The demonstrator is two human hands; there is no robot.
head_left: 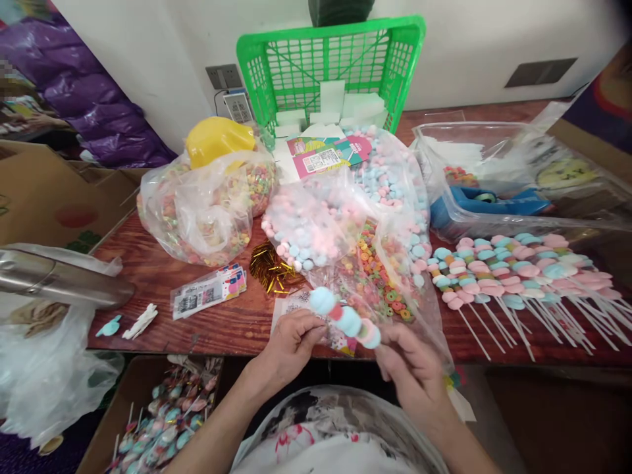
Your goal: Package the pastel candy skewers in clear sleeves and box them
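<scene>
A candy skewer (349, 321) of blue and pink marshmallows with small coloured rings slants between my hands near the table's front edge. My right hand (412, 362) is closed at its lower right end, where the stick is hidden. Just left of the skewer, my left hand (296, 336) has thumb and fingertips together by a printed clear packet (291, 306); what it pinches, if anything, is too small to tell. Beyond the hands lie a bag of coloured candy rings (378, 270) and a bag of pink and blue marshmallows (306, 220).
Finished skewers (523, 266) lie in rows at the right, before a clear bin with a blue tape dispenser (488, 201). A green basket (330, 66) stands behind. At left are a steel flask (59, 276), printed packets (210, 293) and, below the table, a box of wrapped skewers (168, 415).
</scene>
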